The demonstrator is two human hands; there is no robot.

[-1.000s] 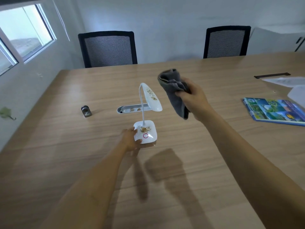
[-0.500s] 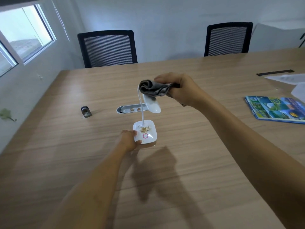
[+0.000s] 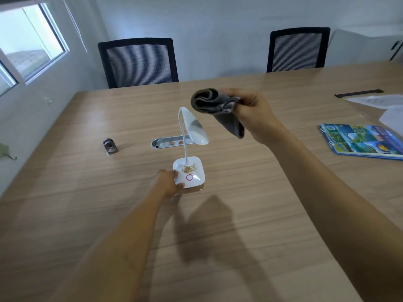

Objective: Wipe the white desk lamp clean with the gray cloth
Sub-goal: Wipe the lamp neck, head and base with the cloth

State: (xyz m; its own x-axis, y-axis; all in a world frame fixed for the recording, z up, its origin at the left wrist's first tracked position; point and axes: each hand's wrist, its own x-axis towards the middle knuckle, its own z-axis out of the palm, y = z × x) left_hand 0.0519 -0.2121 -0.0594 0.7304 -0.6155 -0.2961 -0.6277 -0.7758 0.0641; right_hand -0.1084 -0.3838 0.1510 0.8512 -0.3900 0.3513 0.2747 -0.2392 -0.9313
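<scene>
A small white desk lamp (image 3: pixel 195 128) stands upright on the wooden table (image 3: pixel 250 192), its thin neck rising from a square base (image 3: pixel 193 178). Yellowish crumbs and a pink ring mark lie on the base. My left hand (image 3: pixel 166 182) grips the base's left edge. My right hand (image 3: pixel 254 115) holds the bunched gray cloth (image 3: pixel 218 107) in the air, just above and to the right of the lamp head, not touching it.
A cable slot (image 3: pixel 169 142) with small brown bits lies behind the lamp. A small metal object (image 3: pixel 110 146) sits to the left. A colourful spiral notebook (image 3: pixel 362 141) and white papers (image 3: pixel 375 101) lie at the right. Two black mesh chairs (image 3: pixel 138 62) stand at the far edge.
My right hand swept the cloth onto the lamp head, then lifted it up and to the right, off the head. The yellowish specks on the head are gone. The left hand stayed on the base.
</scene>
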